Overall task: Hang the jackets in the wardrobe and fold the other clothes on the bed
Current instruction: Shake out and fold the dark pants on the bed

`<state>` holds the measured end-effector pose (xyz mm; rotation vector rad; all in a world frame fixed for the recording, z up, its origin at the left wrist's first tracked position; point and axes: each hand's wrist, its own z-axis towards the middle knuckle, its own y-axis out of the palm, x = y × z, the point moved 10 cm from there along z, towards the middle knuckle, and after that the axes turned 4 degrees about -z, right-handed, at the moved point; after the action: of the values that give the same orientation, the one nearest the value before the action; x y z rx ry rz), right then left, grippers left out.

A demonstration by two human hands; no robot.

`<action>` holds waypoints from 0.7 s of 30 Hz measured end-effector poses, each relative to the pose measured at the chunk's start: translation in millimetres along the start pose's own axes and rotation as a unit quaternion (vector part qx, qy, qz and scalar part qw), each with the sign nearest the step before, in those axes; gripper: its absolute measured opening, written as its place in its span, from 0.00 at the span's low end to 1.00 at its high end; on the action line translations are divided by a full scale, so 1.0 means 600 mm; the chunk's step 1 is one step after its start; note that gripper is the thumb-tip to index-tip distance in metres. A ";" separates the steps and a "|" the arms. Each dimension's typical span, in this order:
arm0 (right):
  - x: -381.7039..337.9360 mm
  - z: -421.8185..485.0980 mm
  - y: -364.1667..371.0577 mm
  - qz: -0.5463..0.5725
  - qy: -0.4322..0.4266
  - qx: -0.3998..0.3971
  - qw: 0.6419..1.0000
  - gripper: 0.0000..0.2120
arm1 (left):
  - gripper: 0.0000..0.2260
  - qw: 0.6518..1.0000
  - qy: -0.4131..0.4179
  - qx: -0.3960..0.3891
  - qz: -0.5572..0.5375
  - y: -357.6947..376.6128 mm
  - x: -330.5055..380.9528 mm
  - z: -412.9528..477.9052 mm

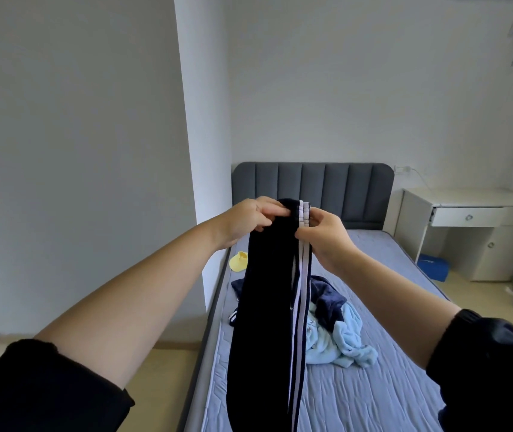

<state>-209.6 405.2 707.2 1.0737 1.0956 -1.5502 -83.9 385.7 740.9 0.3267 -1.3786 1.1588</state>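
I hold up a pair of dark navy trousers [267, 307] with white side stripes, hanging straight down over the bed [373, 385]. My left hand [249, 221] grips the top edge from the left. My right hand [323, 238] pinches the striped edge just below the top, from the right. Behind the trousers, on the blue-grey mattress, lies a crumpled heap: a dark navy garment [330, 294] on top of a light blue garment [345, 341]. The trousers hide part of this heap.
A yellow cap [239, 261] lies on the bed's left side near the wall. The grey padded headboard [342, 188] stands at the far end. A white desk [473, 219] with drawers is at the right, with a blue box [433, 267] on the floor beside it.
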 end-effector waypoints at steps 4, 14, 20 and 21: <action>-0.023 0.005 -0.001 0.094 0.000 -0.024 0.995 0.19 | 0.19 0.981 -0.014 0.191 -0.031 -0.078 -0.025 -0.016; -0.061 0.002 0.006 0.144 0.032 -0.112 0.983 0.23 | 0.10 0.923 -0.078 0.176 -0.334 -0.044 -0.071 -0.032; -0.068 -0.009 -0.007 0.120 0.002 -0.083 0.989 0.09 | 0.05 0.939 -0.037 0.254 -0.228 -0.071 -0.030 -0.046; -0.080 -0.003 -0.025 0.141 -0.013 -0.052 0.989 0.07 | 0.05 0.948 -0.016 0.226 -0.225 -0.076 -0.009 -0.042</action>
<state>-214.7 418.8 755.6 1.0829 0.9504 -1.2668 -32.3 381.7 749.4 0.9415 -0.9787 1.0710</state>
